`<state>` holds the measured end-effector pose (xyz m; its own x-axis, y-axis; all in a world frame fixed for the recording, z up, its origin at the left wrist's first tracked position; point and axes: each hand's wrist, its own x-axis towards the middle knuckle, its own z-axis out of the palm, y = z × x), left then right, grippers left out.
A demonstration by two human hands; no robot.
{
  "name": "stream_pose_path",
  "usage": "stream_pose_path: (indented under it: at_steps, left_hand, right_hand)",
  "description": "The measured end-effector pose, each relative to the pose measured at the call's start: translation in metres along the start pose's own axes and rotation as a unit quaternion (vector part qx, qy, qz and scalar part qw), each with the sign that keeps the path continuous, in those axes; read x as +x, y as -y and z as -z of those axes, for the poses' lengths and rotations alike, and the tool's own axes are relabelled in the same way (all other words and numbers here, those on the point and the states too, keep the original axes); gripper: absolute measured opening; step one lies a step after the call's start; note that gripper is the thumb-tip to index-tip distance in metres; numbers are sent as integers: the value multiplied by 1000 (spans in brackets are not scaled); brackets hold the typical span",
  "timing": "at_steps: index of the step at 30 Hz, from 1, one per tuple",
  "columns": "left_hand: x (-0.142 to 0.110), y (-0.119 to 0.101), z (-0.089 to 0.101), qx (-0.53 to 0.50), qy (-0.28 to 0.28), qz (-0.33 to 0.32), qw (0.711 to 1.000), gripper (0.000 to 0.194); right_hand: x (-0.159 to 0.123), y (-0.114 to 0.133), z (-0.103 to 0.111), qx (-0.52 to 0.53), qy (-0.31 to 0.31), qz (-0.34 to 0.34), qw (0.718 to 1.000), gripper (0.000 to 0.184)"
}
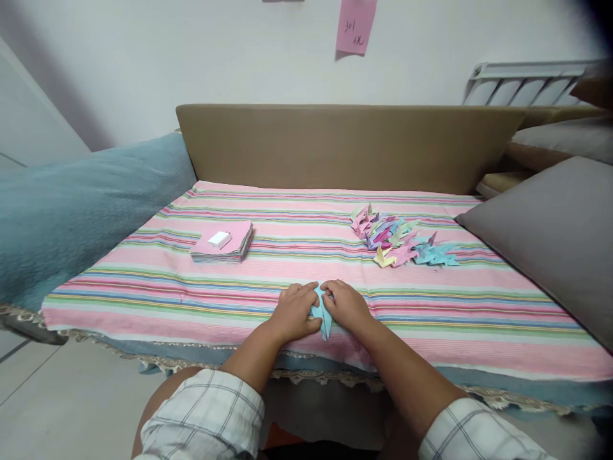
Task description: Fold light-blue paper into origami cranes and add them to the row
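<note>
A light blue piece of folded paper [325, 321], narrow and pointed toward me, lies on the striped cloth near the front edge. My left hand [297, 311] presses on its left side, fingers curled and thumb against the paper. From the right, my right hand [345, 305] pinches the upper part with thumb and fingers. The far end of the paper is partly hidden under my fingertips. Farther back on the right sits a cluster of folded paper cranes [390, 237] in pink, purple, yellow, green and blue.
On the left rests a stack of square paper [225, 246] with a small white block [219, 239] on top. The striped cloth [297, 249] covers the seat. A grey cushion [550, 236] leans at right; a blue-covered armrest [96, 198] bounds the left; a brown backrest [345, 147] stands behind.
</note>
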<state>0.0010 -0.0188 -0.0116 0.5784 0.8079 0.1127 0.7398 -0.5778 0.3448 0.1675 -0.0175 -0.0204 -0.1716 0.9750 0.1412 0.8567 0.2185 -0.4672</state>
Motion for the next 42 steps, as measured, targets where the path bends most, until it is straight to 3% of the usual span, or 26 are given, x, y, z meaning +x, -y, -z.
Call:
stream_pose_path:
  at_steps: [11,18,27,33,42]
  left_hand:
    - [6,-1,1,8,27,19,999,28]
    - [0,-1,-1,-40,-20,39,998,31]
    - [0,-1,-2,-125,-85,47,987,33]
    - [12,4,-4,-304,-159,115,932,24]
    - [27,-3,-4,-380,-166,172,894,26]
  right_hand:
    - [-4,3,-2,-43,9,0,999,22]
    - [0,-2,0,32,-12,-29,999,35]
    - [2,-7,1,204,-55,-23,977,18]
    - [0,-4,5,302,-30,-25,952,20]
    - [0,-3,2,338,-26,-23,940,22]
